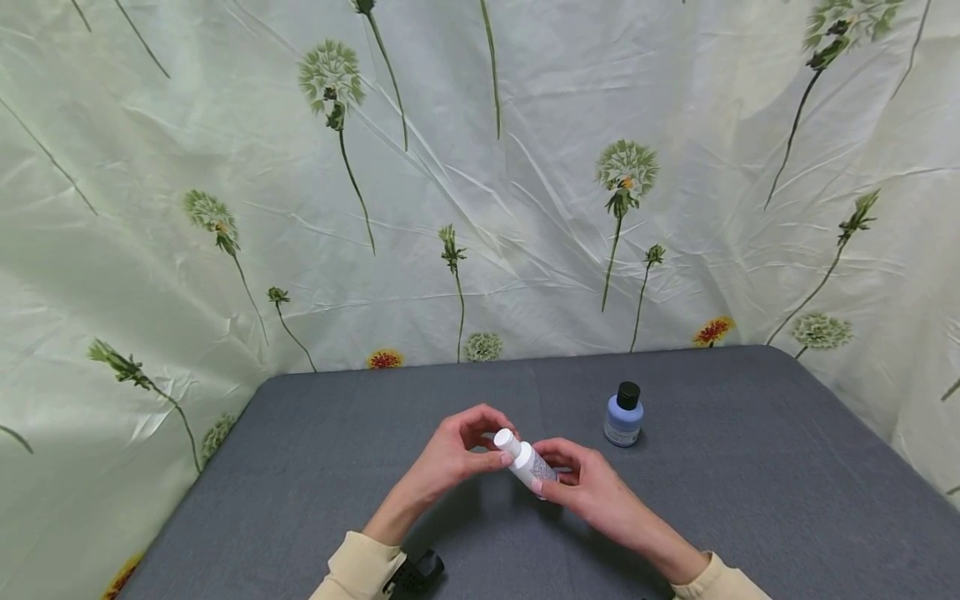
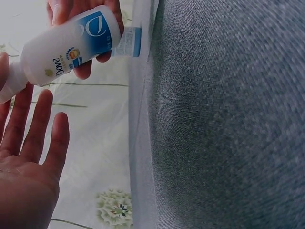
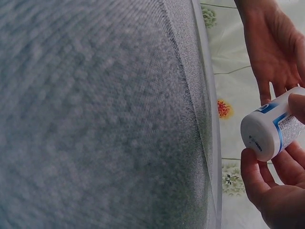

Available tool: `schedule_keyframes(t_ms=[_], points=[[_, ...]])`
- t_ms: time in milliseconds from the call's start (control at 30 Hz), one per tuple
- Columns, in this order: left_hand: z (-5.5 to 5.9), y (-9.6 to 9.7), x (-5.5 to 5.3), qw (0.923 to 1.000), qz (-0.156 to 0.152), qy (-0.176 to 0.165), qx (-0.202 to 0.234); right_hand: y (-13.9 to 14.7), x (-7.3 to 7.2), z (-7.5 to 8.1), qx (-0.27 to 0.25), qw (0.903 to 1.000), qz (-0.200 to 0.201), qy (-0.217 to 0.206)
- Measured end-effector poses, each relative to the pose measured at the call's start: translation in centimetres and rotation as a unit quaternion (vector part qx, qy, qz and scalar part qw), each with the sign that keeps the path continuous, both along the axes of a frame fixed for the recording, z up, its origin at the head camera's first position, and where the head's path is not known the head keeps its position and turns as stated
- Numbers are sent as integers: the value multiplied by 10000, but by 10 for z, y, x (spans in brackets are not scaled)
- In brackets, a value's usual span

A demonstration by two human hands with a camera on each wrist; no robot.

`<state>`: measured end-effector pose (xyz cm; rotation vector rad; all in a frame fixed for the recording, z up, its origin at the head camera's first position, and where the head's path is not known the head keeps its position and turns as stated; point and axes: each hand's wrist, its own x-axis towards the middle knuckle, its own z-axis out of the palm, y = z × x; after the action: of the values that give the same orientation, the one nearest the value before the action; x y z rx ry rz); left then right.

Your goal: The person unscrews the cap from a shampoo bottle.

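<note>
A white Dove bottle point(image 1: 529, 467) is held between both hands above the grey table, tilted with its capped end up and toward the left. My left hand point(image 1: 456, 448) pinches the white cap point(image 1: 507, 441) between thumb and fingers. In the left wrist view, that hand's other fingers point(image 2: 58, 143) stretch out below the bottle. Around the body, near the base, my right hand point(image 1: 592, 487) grips with thumb and fingers. The right wrist view shows the bottle's round base point(image 3: 257, 137) and the text on its back label. Blue Dove print faces the left wrist camera.
A blue bottle point(image 1: 623, 420) with a black cap stands upright on the grey table point(image 1: 337, 442), behind and right of the hands. A pale curtain point(image 1: 525, 208) with dandelion prints hangs along the table's back edge. A black device point(image 1: 420, 573) is at the left wrist.
</note>
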<state>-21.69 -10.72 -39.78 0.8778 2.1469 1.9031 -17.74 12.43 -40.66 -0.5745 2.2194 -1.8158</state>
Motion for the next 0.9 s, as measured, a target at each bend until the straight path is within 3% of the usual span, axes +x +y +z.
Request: schedule_keyframes(t_ms=[200,333,567,733,900], points=[[1,0,0,10000,-77,53,-8,1,-1,1,124,9999,-41,6],[3,-1,-1,9989,-430,128,114,1,-1,1,222,9997,-81,-40],[3,-3,0,9938,-1016,-154,434,2,-1,0,337,9994,-84,26],[3,-4,1,9955,-817,-317,356,2,-1,0,295,9995,-74,2],[3,-4,1,9985,-474,-239,160,1,0,0,221,9997,-44,-14]])
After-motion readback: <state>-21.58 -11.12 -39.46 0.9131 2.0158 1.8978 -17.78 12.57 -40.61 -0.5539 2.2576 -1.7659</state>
